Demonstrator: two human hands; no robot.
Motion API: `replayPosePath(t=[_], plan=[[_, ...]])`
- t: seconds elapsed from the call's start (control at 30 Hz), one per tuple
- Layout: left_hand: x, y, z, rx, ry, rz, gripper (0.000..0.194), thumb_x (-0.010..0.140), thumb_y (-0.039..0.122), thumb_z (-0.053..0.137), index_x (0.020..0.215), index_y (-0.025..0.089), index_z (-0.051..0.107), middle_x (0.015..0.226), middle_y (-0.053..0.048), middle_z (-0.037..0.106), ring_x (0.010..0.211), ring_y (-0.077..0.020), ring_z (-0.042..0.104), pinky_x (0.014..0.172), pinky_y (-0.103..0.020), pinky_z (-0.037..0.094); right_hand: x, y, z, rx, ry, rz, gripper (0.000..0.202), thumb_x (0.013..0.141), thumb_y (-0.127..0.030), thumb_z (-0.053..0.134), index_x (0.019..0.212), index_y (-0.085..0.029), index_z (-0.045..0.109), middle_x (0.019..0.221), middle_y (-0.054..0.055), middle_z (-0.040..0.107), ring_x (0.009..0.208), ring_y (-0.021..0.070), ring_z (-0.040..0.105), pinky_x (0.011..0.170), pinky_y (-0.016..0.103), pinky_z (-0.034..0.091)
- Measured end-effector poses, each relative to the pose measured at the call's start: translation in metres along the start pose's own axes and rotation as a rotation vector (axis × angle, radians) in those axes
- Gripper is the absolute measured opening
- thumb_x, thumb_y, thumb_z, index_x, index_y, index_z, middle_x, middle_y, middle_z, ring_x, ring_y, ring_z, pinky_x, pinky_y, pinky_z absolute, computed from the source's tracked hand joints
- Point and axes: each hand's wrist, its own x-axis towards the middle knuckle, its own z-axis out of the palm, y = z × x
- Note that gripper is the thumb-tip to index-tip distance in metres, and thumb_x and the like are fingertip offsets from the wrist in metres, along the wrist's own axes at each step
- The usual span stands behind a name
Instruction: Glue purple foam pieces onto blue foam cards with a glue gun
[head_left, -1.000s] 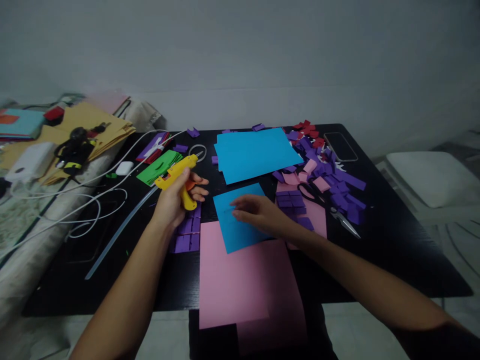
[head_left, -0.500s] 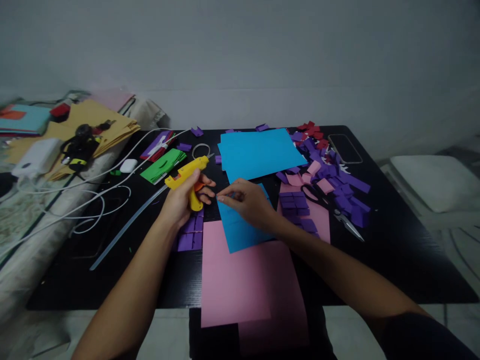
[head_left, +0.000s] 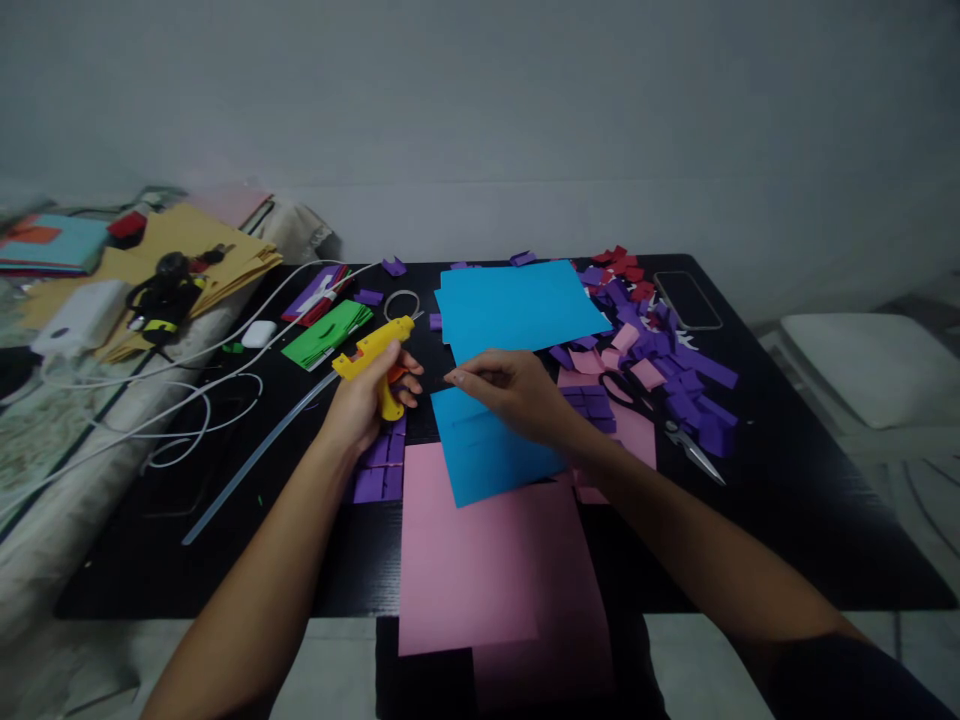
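Note:
My left hand [head_left: 367,395] is wrapped round a yellow glue gun [head_left: 375,345], whose nozzle points up and to the right. A long clear glue stick [head_left: 259,450] trails from its back end. My right hand [head_left: 510,390] hovers over a small blue paper sheet [head_left: 491,460], thumb and fingertips pinched together; whatever is between them is too small to make out. The blue sheet lies partly on pink paper sheets [head_left: 469,570] that overhang the table's front edge. Purple paper squares [head_left: 381,470] lie under and beside my left hand.
Larger blue sheets [head_left: 521,305] lie at the back. Scissors [head_left: 694,452] rest at the right by a heap of purple paper pieces [head_left: 675,365]. A clear phone case [head_left: 688,300], green paper strips [head_left: 328,333] and white cables [head_left: 206,400] are around. A white stool [head_left: 862,365] stands at right.
My right hand has lifted slightly up and to the right, away from the small blue sheet's left corner. My left hand with the glue gun has barely moved.

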Motion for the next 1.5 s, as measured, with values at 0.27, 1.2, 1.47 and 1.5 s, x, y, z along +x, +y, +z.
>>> replayPosePath(t=[0.27, 1.2, 1.47, 1.5], plan=[[-0.0011, 0.0013, 0.0014, 0.021, 0.003, 0.004, 0.042, 0.082, 0.058, 0.081, 0.082, 0.017, 0.07, 0.083, -0.004, 0.07, 0.059, -0.0113, 0.065, 0.046, -0.02, 0.052, 0.0011, 0.0007, -0.0027, 0.021, 0.005, 0.001, 0.023, 0.091, -0.038, 0.075, 0.078, -0.02, 0.08, 0.077, 0.003, 0.075, 0.072, 0.016, 0.063, 0.062, 0.029, 0.043], [-0.0009, 0.0011, 0.0001, -0.008, 0.031, 0.004, 0.049, 0.073, 0.062, 0.088, 0.08, 0.016, 0.072, 0.079, -0.003, 0.07, 0.058, -0.0104, 0.064, 0.046, -0.019, 0.052, 0.0, -0.0024, -0.008, 0.121, -0.02, -0.009, 0.019, 0.088, -0.039, 0.08, 0.084, -0.02, 0.084, 0.086, 0.005, 0.081, 0.081, 0.018, 0.071, 0.069, 0.029, 0.051], [0.0004, 0.0001, 0.0, -0.003, 0.027, 0.001, 0.05, 0.071, 0.062, 0.089, 0.079, 0.017, 0.071, 0.077, -0.003, 0.07, 0.057, -0.0106, 0.064, 0.045, -0.019, 0.051, 0.0004, -0.0036, -0.0084, 0.087, 0.008, 0.018, 0.042, 0.096, -0.05, 0.069, 0.071, -0.017, 0.075, 0.063, 0.0, 0.061, 0.06, 0.0118, 0.052, 0.054, 0.026, 0.033], [0.0004, 0.0, 0.0, -0.004, 0.027, 0.002, 0.05, 0.071, 0.062, 0.089, 0.079, 0.017, 0.071, 0.078, -0.003, 0.07, 0.058, -0.0107, 0.064, 0.045, -0.019, 0.051, 0.0004, -0.0033, -0.0084, 0.09, 0.009, 0.021, 0.042, 0.096, -0.049, 0.068, 0.07, -0.017, 0.075, 0.062, 0.0, 0.06, 0.06, 0.0115, 0.051, 0.053, 0.026, 0.033]])
